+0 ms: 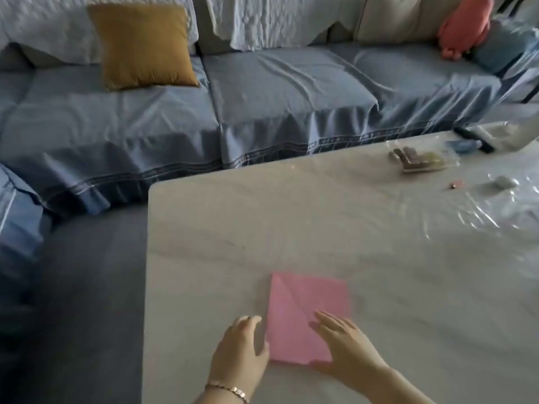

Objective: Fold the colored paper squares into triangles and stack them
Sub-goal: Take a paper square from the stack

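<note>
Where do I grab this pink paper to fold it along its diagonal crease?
Probably the near-left corner of the pink paper, pinched from the left by the left hand: it lies off the crease, while the right hand rests on the other half.

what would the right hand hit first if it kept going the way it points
The pink paper it rests on: the right hand would cross the diagonal crease, then probably bare table.

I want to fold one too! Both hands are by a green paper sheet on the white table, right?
No. The head view shows a pink paper sheet, not green. Left hand and right hand are by it on the white table.
</note>
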`<state>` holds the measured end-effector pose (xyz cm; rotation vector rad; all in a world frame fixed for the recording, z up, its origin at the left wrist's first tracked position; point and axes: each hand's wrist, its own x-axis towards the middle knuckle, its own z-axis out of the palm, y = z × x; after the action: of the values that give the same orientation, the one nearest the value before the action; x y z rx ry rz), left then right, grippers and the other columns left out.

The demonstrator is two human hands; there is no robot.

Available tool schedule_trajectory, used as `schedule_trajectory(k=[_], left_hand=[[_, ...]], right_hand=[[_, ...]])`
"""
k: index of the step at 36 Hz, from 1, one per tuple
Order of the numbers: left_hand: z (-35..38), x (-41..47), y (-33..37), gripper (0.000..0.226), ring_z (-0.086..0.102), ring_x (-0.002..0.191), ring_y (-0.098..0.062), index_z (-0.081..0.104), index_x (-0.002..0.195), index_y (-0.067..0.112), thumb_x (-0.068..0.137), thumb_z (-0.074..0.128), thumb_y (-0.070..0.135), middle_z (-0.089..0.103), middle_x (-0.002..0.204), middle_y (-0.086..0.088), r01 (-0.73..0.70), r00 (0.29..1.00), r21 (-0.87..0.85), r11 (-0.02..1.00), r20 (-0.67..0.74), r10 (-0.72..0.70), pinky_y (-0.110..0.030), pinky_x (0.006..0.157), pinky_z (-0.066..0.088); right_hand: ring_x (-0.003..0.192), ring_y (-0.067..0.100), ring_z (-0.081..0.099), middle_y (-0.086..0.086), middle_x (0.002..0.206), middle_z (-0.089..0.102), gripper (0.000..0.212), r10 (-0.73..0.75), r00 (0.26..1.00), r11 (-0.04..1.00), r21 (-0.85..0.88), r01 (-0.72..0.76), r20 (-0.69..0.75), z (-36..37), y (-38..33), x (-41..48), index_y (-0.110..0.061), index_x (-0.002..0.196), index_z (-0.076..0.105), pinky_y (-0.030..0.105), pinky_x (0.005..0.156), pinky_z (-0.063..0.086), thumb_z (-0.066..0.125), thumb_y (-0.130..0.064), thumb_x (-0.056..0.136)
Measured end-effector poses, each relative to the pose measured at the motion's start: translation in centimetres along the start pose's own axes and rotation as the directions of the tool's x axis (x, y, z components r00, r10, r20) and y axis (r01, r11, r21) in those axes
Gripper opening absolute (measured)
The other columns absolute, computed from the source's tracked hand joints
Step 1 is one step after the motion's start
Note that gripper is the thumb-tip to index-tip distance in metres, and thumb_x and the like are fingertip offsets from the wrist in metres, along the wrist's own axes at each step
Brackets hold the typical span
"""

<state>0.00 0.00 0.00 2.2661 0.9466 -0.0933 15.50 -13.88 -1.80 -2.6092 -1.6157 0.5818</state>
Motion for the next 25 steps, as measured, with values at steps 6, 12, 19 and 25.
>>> schedule_trajectory(k=[6,12,19,25], left_hand=[[6.4,2.4,-2.0,0.062,0.04,0.127,-0.018,0.042,0.135,0.008,0.082,0.064,0.031,0.046,0.135,-0.005,0.096,0.991,-0.03,0.995,-0.087,-0.099,-0.022,0.104,0.031],[9.6,2.6,-3.2,0.061,0.066,0.086,-0.021,0.066,0.106,0.002,0.05,0.088,0.009,0.07,0.091,-0.005,-0.022,0.953,-0.14,0.99,-0.303,-0.022,-0.02,0.072,0.048],[8.7,1.6,-2.0,0.053,0.051,0.12,-0.006,0.037,0.139,0.026,0.089,0.052,0.036,0.053,0.133,0.009,0.03,0.955,-0.117,0.993,-0.289,-0.063,-0.015,0.093,0.035],[8.6,0.7,-1.6,0.044,0.058,0.108,-0.015,0.047,0.132,0.026,0.089,0.051,0.032,0.063,0.119,0.005,0.087,0.962,-0.058,0.995,-0.256,-0.099,-0.024,0.086,0.042]], right_hand=[[0.092,0.009,0.068,-0.004,0.103,0.071,0.082,-0.08,0.995,0.997,-0.015,0.079,-0.063,6.0,1.3,1.7,-0.02,0.086,0.075,0.016,0.071,0.052,0.074,-0.075,0.025],[0.09,0.01,0.068,0.0,0.1,0.071,0.068,-0.197,0.977,0.976,-0.109,0.188,-0.083,5.7,1.4,1.6,-0.021,0.08,0.076,0.018,0.073,0.052,0.065,-0.073,0.037],[0.076,0.009,0.068,-0.003,0.088,0.07,0.066,-0.2,0.979,0.967,-0.173,0.189,-0.049,5.6,1.3,1.6,-0.022,0.081,0.074,0.019,0.062,0.054,0.053,-0.071,0.041],[0.122,0.02,0.048,0.001,0.138,0.047,0.059,-0.186,0.982,0.98,-0.072,0.186,-0.005,4.7,1.4,1.1,-0.023,0.134,0.047,0.031,0.101,0.037,0.06,-0.049,0.083]])
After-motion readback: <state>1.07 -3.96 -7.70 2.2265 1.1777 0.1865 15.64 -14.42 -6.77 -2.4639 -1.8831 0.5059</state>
